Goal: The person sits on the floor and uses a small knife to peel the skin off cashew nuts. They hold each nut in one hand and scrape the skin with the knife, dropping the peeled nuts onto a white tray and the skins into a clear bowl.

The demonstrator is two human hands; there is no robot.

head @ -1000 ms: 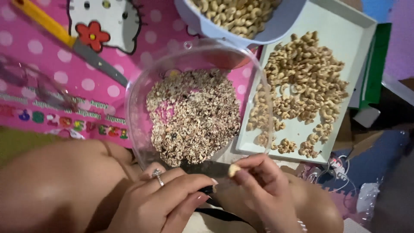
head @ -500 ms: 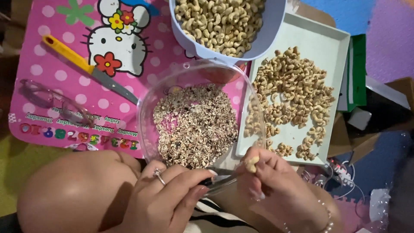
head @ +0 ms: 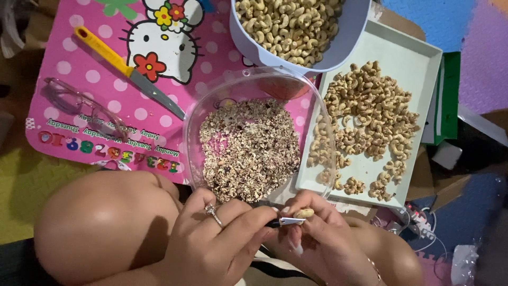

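**Low in frame, cashew peeled over the husk bowl**

Down at lower centre: left hand (head: 219,238) clenched on a small knife (head: 284,222), blade tip laid against a cashew (head: 304,213) pinched in right hand (head: 323,241). Held just below the clear bowl (head: 317,114) of husks, likely so skins drop in. Peeled nuts spread on white tray (head: 418,58) at right; more heaped in the round bowl (head: 352,37) up top.

Pink polka-dot mat (head: 69,85), yellow-handled knife (head: 127,71), white tray (head: 418,58)

Pink dotted mat (head: 79,95) carries yellow-handled knife (head: 127,71), glasses (head: 84,108), clear bowl (head: 211,106).
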